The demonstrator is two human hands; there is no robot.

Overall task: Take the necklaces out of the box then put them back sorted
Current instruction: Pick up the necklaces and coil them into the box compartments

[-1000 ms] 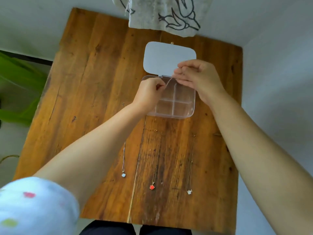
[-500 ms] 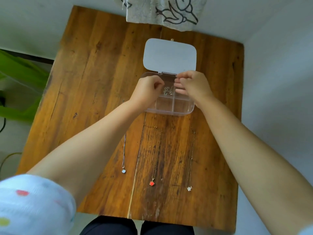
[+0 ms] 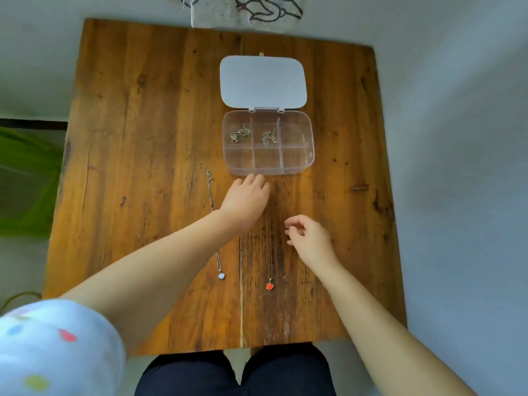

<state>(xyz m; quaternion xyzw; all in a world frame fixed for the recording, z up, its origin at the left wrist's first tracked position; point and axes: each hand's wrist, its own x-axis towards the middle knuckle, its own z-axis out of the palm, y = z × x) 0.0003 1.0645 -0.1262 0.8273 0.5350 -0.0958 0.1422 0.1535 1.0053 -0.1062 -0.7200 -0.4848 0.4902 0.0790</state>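
A clear six-compartment box (image 3: 297, 162) stands on the wooden table (image 3: 143, 138) with its white lid (image 3: 263, 81) folded back. One coiled necklace (image 3: 241, 135) lies in the back-left compartment and another (image 3: 270, 137) in the back-middle one. On the table lie a silver necklace with a pale pendant (image 3: 221, 276) and a necklace with a red pendant (image 3: 270, 286). A thin third chain (image 3: 322, 205) shows to the right, its lower part hidden by my right arm. My left hand (image 3: 245, 198) rests palm-down just before the box, over the red necklace's far end. My right hand (image 3: 310, 238) hovers beside that chain, fingers loosely curled, empty.
A patterned cloth (image 3: 245, 12) hangs over the table's far edge. Green plant leaves (image 3: 25, 181) stand left of the table. A grey wall runs close along the table's right side. My dark-trousered knees (image 3: 234, 372) sit at the near edge.
Both hands have left the box and come back toward me. The necklace they were lowering now lies coiled in the back-middle compartment. The left hand has stopped at the red necklace's far end.
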